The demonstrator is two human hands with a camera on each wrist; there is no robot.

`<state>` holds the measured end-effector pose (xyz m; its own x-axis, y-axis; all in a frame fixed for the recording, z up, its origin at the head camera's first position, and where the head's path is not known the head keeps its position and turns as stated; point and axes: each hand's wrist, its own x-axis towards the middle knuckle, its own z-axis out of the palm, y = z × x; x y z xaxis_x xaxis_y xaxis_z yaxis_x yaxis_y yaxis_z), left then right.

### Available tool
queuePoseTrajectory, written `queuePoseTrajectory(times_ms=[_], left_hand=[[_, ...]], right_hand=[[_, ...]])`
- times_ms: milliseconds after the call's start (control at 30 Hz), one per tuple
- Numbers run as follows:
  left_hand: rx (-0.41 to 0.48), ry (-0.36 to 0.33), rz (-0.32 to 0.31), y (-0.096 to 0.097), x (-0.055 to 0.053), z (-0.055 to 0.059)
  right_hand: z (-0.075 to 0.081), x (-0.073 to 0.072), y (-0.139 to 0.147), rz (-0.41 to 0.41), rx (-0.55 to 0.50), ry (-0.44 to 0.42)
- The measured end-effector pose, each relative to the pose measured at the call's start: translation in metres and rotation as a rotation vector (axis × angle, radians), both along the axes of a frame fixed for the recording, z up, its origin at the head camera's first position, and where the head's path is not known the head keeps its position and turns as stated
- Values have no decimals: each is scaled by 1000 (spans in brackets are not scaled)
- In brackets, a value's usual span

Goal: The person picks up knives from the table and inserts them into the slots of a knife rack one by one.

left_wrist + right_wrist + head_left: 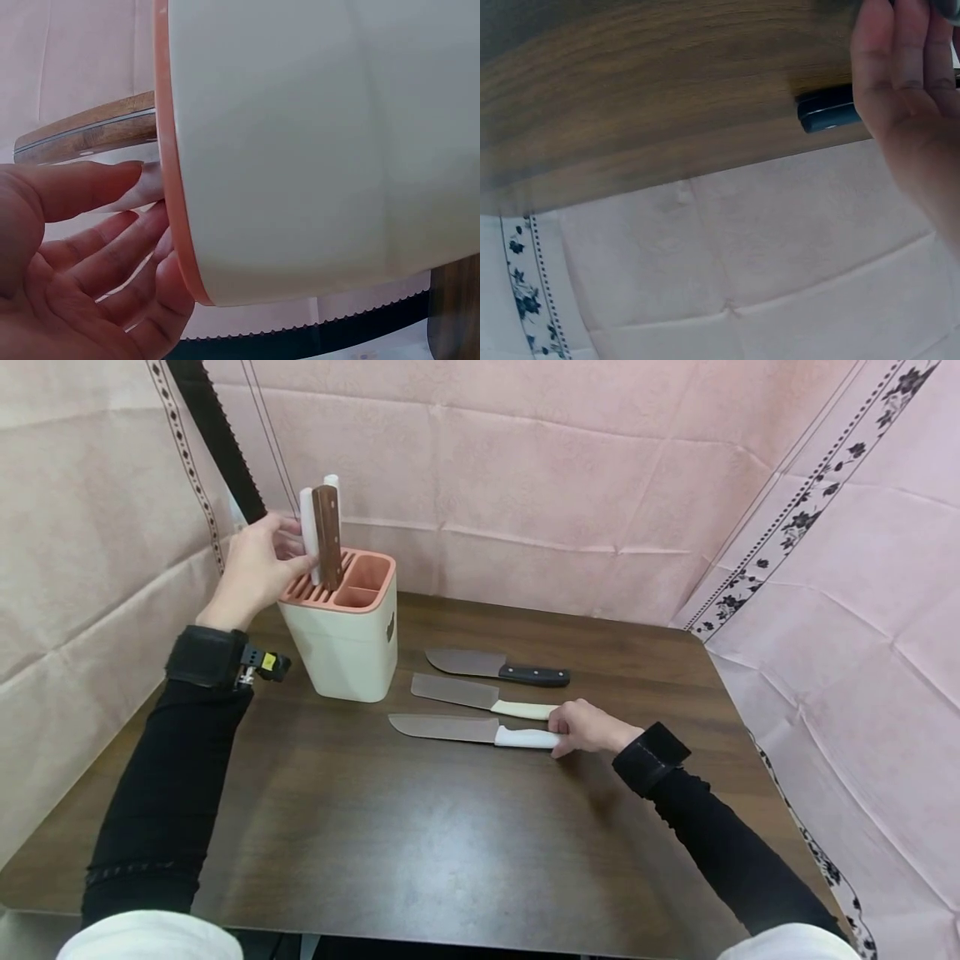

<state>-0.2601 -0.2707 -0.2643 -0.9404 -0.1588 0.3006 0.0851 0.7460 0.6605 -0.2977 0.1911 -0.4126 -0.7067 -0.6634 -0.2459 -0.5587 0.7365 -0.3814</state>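
Observation:
On the left, my left hand [258, 564] is at the top of a pale knife block [345, 652] with an orange-pink slotted lid. Its thumb and fingers pinch a white knife handle [309, 531] low down, beside the lid's rim, in the left wrist view too. A brown wooden knife handle [327, 535] stands right beside it. My right hand [588, 727] pinches the butt of a white-handled knife [442, 727] lying on the table. Just behind are a cream-handled cleaver [453, 690] and a black-handled knife [468, 662], all blades pointing left.
Another white handle [332, 485] rises behind the wooden one. A dark saw-toothed strip [217, 435] slants up behind my left hand. Patterned pink cloth [525, 485] hangs behind the brown wooden table [420, 852] and along its sides.

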Motion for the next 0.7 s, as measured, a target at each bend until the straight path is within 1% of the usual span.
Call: queuePoseTrajectory(times_ms=[100,233,333,400,467,533,633,700], left_hand=[[-4,1,17,1,3,1],[-32,68,67,3,10,3],[-48,121,101,6,15,5],[-46,141,112,9,19,7],[-43,159,114,14,23,11],[-31,182,103,18,26,14],[-19,220,74,26,31,20],[-13,226,57,30,33,23]], right_hand=[[5,-2,4,-5,-56,2],[19,-5,10,-27,-127,23],[33,-7,13,-55,-181,39],[44,-8,13,-77,-220,52],[56,-9,13,-92,-260,68],[67,-10,11,-107,-302,81],[82,-10,5,-148,-383,72],[92,-9,-1,-174,-447,57]])
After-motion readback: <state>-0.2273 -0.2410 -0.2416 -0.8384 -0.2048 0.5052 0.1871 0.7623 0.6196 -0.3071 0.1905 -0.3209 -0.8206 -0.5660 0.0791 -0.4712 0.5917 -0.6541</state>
